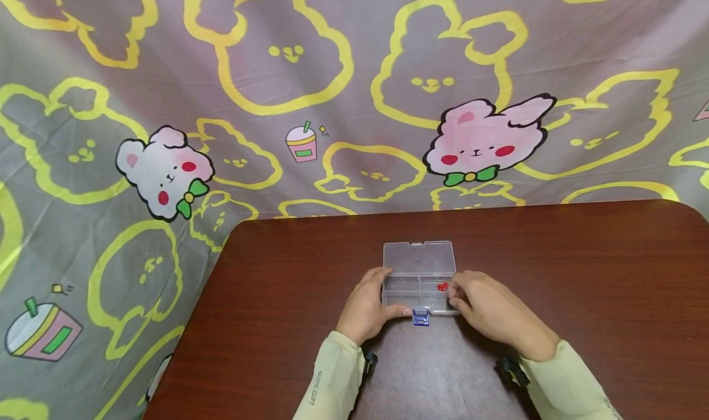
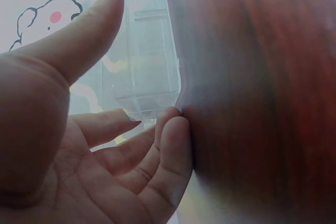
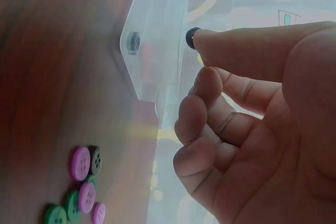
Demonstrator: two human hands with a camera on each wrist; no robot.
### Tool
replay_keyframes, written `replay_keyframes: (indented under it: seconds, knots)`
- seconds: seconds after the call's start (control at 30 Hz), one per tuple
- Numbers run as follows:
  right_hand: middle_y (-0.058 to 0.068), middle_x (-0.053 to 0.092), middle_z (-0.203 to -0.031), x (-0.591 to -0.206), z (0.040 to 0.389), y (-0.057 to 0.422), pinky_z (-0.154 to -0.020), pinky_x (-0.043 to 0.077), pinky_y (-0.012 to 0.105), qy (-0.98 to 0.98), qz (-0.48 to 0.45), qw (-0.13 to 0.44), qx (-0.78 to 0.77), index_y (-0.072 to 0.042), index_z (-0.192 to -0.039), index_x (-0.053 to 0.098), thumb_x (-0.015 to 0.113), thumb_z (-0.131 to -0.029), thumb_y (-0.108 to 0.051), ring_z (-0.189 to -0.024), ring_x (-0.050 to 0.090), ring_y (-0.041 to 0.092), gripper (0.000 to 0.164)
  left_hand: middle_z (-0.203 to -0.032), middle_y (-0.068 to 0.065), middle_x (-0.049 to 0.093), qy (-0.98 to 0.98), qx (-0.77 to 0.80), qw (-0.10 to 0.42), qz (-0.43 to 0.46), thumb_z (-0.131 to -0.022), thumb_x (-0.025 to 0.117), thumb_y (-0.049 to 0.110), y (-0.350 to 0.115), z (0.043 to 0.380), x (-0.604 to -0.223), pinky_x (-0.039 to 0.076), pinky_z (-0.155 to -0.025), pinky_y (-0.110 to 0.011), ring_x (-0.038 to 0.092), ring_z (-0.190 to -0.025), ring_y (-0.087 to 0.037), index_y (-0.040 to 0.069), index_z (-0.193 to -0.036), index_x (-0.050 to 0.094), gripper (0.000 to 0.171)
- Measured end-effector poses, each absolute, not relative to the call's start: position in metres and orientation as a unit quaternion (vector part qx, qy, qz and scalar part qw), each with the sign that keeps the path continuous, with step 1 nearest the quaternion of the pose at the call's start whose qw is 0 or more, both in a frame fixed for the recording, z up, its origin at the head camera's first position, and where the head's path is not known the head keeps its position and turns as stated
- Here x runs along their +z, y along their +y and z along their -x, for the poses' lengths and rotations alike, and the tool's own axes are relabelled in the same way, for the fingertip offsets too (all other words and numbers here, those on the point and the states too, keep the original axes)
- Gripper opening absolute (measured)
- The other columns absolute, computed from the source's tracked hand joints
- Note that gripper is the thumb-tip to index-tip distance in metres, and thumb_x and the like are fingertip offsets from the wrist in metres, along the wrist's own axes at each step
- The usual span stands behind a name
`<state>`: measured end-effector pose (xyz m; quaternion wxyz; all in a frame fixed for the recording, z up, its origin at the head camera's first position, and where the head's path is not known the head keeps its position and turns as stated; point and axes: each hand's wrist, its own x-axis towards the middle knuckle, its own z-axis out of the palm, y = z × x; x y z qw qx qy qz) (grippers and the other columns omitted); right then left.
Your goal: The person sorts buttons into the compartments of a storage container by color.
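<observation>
A clear plastic divided box (image 1: 443, 313) lies on the table, its clear lid (image 1: 418, 258) raised at the back and a blue latch (image 1: 421, 319) at its front. My left hand (image 1: 361, 309) grips the box's left end, thumb along the front edge and fingers at the side. My right hand (image 1: 490, 303) is at the right end, pinching a black button (image 3: 191, 38) between thumb and forefinger, just over the rim. Red buttons (image 1: 442, 287) lie in the back right compartment. Through the wall, another black button (image 3: 135, 42) shows inside the box.
Loose pink buttons (image 3: 80, 163), green buttons (image 3: 72, 206) and a dark button (image 3: 96, 160) lie on the table near the right hand; the hand hides them in the head view. A patterned curtain (image 1: 365, 124) hangs behind the brown table (image 1: 288, 272).
</observation>
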<state>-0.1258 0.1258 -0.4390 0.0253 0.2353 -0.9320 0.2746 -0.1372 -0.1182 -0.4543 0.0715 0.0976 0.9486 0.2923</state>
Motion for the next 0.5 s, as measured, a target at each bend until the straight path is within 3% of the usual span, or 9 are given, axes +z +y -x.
replay_keyframes:
  seconds: [0.5]
  knots:
    - [-0.011, 0.047, -0.072, -0.4400, 0.1285, 0.1188, -0.064, 0.042, 0.029, -0.930, -0.236, 0.015, 0.283, -0.020, -0.077, 0.055, 0.074, -0.086, -0.004, -0.071, 0.047, 0.009, 0.026, -0.149, -0.010, 0.049, 0.950, 0.285, 0.064, -0.110, -0.076, 0.086, 0.045, -0.1187, 0.1372, -0.4551, 0.043, -0.109, -0.043, 0.049, -0.134, -0.028, 0.007, -0.146, 0.051, 0.087]
